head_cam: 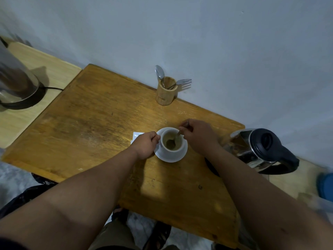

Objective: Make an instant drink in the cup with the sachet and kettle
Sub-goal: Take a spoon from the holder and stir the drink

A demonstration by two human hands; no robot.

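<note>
A white cup (172,148) stands on a white saucer (173,158) near the middle of the wooden table (93,127). Light brown liquid fills the cup. My left hand (145,146) grips the cup's left side, at its handle. My right hand (197,135) pinches a spoon (177,137) whose bowl is dipped in the drink. A white sachet (136,135) lies flat just left of the saucer, partly hidden behind my left hand. A steel kettle with a black lid and handle (261,150) stands at the table's right edge, beside my right forearm.
A bamboo holder (165,92) with a spoon and a fork stands at the table's far edge by the wall. A second steel kettle on its base (17,83) sits on a paler side table at the left, its cord trailing right.
</note>
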